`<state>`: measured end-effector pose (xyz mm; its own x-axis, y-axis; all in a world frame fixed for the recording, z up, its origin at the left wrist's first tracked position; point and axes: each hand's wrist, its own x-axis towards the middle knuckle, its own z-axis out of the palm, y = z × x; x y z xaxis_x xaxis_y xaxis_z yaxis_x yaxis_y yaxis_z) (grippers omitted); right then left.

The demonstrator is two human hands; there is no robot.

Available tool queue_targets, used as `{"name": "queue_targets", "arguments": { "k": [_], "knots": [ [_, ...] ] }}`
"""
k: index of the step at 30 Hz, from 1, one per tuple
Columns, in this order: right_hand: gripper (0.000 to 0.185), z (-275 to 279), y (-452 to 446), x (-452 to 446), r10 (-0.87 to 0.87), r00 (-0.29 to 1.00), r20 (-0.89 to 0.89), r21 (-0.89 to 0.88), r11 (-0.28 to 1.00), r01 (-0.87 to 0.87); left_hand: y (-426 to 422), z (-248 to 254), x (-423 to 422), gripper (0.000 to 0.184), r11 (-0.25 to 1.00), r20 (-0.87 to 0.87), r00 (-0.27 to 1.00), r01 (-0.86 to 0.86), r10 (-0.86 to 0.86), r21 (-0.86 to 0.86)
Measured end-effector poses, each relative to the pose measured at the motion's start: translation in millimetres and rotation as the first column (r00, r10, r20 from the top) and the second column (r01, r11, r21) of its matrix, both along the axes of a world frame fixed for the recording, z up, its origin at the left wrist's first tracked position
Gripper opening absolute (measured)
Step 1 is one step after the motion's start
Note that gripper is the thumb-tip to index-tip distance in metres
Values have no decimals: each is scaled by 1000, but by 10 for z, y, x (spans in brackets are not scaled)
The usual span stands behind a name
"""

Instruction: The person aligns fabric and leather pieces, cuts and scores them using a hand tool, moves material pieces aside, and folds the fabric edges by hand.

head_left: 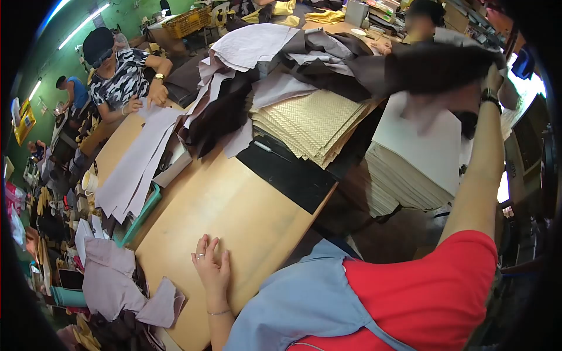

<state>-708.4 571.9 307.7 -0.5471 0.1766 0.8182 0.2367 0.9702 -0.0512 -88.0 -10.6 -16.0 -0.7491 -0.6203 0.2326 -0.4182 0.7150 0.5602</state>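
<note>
My left hand (pixel 212 263) lies on the bare wooden tabletop (pixel 216 205), its ringed fingers loosely apart and holding nothing. Stretched far out to the right, my right hand (pixel 494 79) grips the edge of a dark brown piece of fabric (pixel 439 67). That fabric is blurred and hangs over a stack of large white sheets (pixel 415 140). Left of it, more dark and pale lilac fabric pieces (pixel 252 44) are heaped over a stack of cream woven-pattern sheets (pixel 310 120). A pen (pixel 263 146) rests on a black mat (pixel 287 175).
Across the table, a person in a patterned shirt (pixel 120 76) touches long pale strips (pixel 137 164). Another person (pixel 424 20) is at the back right. A teal tray (pixel 140 216) and crumpled lilac pieces (pixel 111 278) line the table's left side. A yellow crate (pixel 187 23) stands behind.
</note>
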Motion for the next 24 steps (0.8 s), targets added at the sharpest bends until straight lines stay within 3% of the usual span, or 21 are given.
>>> {"name": "queue_targets", "arguments": {
  "k": [3, 5, 6, 7, 8, 9, 10, 12, 14, 16, 17, 18, 20, 22, 23, 24],
  "knots": [
    [30, -569, 272, -104, 54, 972, 228, 42, 997, -66, 0, -40, 19, 35, 999, -5, 1000, 9, -9, -37],
    [33, -1369, 171, -81, 116, 862, 494, 30, 988, -150, 14, -31, 7, 34, 997, -1, 1000, 3, -3, -72],
    [38, -1786, 26, 35, 108, 841, 530, -12, 993, -120, 18, -35, 2, 34, 996, 0, 1000, 10, -10, -92],
    [57, -1929, -253, 306, 80, 602, 795, 86, 967, -242, 21, -40, 4, 33, 994, 3, 1000, 14, -14, -112],
    [77, -2313, -363, 332, 177, 530, 829, -114, 982, -150, 32, -36, 3, 32, 991, 7, 1000, 16, -15, -131],
    [93, -2672, -292, 55, 249, 585, 772, -80, 951, -299, 50, -17, 3, 32, 996, 34, 999, 7, -4, -85],
    [106, -2299, -611, 418, 277, 511, 814, -214, 960, -179, 60, 10, 0, 32, 999, 63, 998, -5, 7, -38],
    [109, -1559, -1116, 955, 176, 531, 829, -83, 977, -195, 62, 61, 6, 32, 1000, 91, 996, -26, 26, 3],
    [106, -1027, -1283, 1067, 176, 425, 888, -74, 966, -246, 74, 63, -3, 31, 1000, 91, 996, -27, 26, 2],
    [93, -785, -1700, 1213, 78, 700, 710, 79, 979, -189, 63, 37, -7, 31, 999, 89, 995, -36, 36, -5],
    [86, -682, -2049, 1478, 217, 802, 556, 155, 921, -357, 66, 31, -8, 31, 999, 90, 995, -36, 37, -6],
    [83, -726, -2246, 1437, 257, 845, 469, 264, 872, -411, 71, 37, -15, 31, 999, 92, 995, -38, 38, 1],
    [80, -714, -2700, 1309, 135, 699, 702, 211, 898, -386, 63, 65, -18, 31, 999, 99, 994, -37, 36, 7],
    [84, -877, -2995, 1218, 292, 662, 690, 147, 839, -523, 61, 28, -5, 30, 999, 98, 994, -42, 45, -32],
    [87, -1112, -3079, 945, 573, 696, 432, 203, 690, -695, 67, 12, -13, 30, 998, 95, 994, -48, 52, -48],
    [94, -884, -3395, 1124, 582, 545, 603, -107, 737, -668, 68, 18, -20, 30, 998, 81, 995, -50, 52, -35]
  ]
}}
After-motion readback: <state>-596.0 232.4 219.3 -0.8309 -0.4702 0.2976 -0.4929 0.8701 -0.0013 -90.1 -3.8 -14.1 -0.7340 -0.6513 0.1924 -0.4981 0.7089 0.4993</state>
